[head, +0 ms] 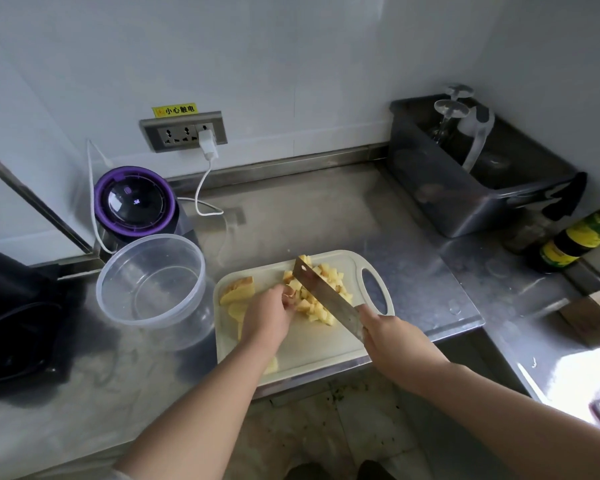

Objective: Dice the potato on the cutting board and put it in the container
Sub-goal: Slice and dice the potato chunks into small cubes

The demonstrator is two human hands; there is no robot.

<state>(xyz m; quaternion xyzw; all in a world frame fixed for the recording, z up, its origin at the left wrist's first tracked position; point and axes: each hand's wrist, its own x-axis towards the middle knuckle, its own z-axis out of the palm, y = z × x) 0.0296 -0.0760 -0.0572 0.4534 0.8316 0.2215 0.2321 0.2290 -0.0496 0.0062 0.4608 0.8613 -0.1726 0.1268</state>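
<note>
Two-handed, works at a white cutting board (309,351) on the front edge of a steel counter (326,216). Grips the handle of a broad knife (326,295) in the right hand (385,336), fingers wrapped tight round it, blade slanting away and to the left, edge down in a heap of potato cubes (331,276) on the board's far right part, next to the handle hole. Bends the left hand (267,313) over the near-left side of that heap, fingers curled onto the cubes just beside the flat of the blade. Shows a few uncut potato slices (238,291) on the board's left part, some hidden under the left wrist. Shows a clear round container (151,237) just left of the board; touching or not, cannot tell. Shows farther back a purple-topped blender (134,202), a wall socket (184,131) with a white charger (207,143) plugged in, a grey bin (440,202) in the right corner and bottles (575,237) beside it.
</note>
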